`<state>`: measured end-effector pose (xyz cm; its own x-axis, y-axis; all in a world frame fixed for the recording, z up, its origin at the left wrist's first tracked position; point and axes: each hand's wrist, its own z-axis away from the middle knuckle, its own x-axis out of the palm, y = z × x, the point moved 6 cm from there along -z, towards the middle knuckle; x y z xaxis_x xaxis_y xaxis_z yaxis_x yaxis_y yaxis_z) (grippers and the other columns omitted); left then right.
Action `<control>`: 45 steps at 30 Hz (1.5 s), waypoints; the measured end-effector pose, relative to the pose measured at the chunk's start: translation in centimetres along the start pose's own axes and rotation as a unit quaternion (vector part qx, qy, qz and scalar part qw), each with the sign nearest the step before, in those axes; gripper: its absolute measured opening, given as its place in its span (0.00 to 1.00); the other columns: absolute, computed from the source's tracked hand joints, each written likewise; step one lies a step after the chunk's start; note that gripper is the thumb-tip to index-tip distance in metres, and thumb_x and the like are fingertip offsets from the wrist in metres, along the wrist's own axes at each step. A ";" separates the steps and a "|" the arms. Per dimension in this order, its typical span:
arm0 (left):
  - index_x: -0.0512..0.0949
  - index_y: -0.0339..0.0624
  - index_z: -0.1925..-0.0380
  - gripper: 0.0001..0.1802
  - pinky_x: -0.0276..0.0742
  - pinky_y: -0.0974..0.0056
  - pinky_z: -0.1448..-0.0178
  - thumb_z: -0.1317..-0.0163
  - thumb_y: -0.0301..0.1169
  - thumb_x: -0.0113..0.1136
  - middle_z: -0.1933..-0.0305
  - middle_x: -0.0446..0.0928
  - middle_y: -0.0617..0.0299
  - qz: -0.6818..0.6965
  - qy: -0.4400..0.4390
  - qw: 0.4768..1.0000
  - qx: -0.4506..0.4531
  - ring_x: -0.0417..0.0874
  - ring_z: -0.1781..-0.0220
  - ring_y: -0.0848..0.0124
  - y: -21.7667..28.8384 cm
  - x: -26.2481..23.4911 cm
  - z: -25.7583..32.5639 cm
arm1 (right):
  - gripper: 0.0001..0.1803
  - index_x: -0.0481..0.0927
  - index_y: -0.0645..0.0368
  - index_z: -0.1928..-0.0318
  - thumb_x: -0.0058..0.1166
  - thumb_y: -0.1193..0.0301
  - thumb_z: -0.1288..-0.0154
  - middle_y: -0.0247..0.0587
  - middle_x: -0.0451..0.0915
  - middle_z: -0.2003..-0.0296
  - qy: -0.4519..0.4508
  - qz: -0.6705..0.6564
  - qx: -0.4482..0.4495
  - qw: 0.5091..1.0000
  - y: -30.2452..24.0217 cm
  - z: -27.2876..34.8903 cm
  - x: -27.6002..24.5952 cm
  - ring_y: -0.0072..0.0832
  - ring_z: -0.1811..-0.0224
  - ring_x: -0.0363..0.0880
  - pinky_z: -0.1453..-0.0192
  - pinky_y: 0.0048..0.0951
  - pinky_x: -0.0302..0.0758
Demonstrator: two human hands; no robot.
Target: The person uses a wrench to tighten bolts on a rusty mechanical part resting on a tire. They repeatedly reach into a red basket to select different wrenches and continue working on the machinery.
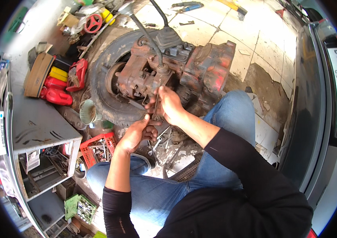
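across a tyre [101, 95] on the floor [208, 31] lies a rusty gearbox [194, 65]. the right hand [169, 105], fingers partly curled, is at its near side; the left hand [136, 135], thumb raised and fingers bent, is just beside the right. i cannot tell whether either grips anything. wrenches [158, 142] lie below them, near a red basket [87, 155].

I am wearing black sleeves [240, 156] and faded blue jeans [232, 115]; the gearbox [194, 68] is showing rusty brown with red patches, the tyre [98, 81] dusty black, the floor tiles [234, 24] cream in a dark-lined grid, the basket [85, 153] bright red.
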<state>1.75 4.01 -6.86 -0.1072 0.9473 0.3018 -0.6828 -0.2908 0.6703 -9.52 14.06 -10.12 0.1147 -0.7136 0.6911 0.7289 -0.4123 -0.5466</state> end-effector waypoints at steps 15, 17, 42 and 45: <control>0.76 0.32 0.39 0.25 0.78 0.64 0.54 0.21 0.44 0.51 0.66 0.77 0.65 -0.071 0.068 0.995 -0.006 0.80 0.65 0.72 -1.3 -3.2 -0.4 | 0.19 0.81 0.71 0.58 0.47 0.64 0.26 0.67 0.84 0.58 0.372 0.407 -0.097 0.829 -1.0 -9.5 -11.1 0.59 0.51 0.83 0.45 0.51 0.77; 0.77 0.32 0.40 0.24 0.78 0.64 0.54 0.21 0.43 0.50 0.66 0.76 0.65 -0.070 0.069 0.995 -0.005 0.80 0.65 0.72 -1.2 -3.0 -0.6 | 0.18 0.80 0.70 0.60 0.46 0.65 0.25 0.65 0.84 0.60 0.380 0.427 -0.140 0.809 -1.6 -9.6 -10.7 0.57 0.57 0.86 0.53 0.51 0.80; 0.76 0.29 0.44 0.28 0.79 0.55 0.48 0.31 0.44 0.65 0.56 0.83 0.43 -0.383 0.258 0.873 0.158 0.85 0.55 0.54 3.5 -2.6 -3.9 | 0.06 0.70 0.63 0.58 0.39 0.74 0.26 0.45 0.77 0.67 0.065 0.241 0.134 0.959 -8.7 -10.5 -5.5 0.38 0.70 0.81 0.62 0.49 0.87; 0.74 0.28 0.42 0.29 0.77 0.46 0.43 0.28 0.45 0.60 0.55 0.84 0.35 -0.491 0.339 0.746 0.297 0.84 0.48 0.40 8.8 0.0 -8.1 | 0.10 0.75 0.65 0.57 0.40 0.74 0.26 0.47 0.79 0.67 0.039 0.266 0.136 0.954 -8.9 -10.5 -5.1 0.42 0.70 0.83 0.62 0.50 0.87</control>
<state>-10.09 2.55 -6.44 -0.2452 0.5344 -0.8089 -0.2533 0.7700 0.5856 -23.71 15.42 -13.76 0.4741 -0.8254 0.3066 0.7306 0.1744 -0.6602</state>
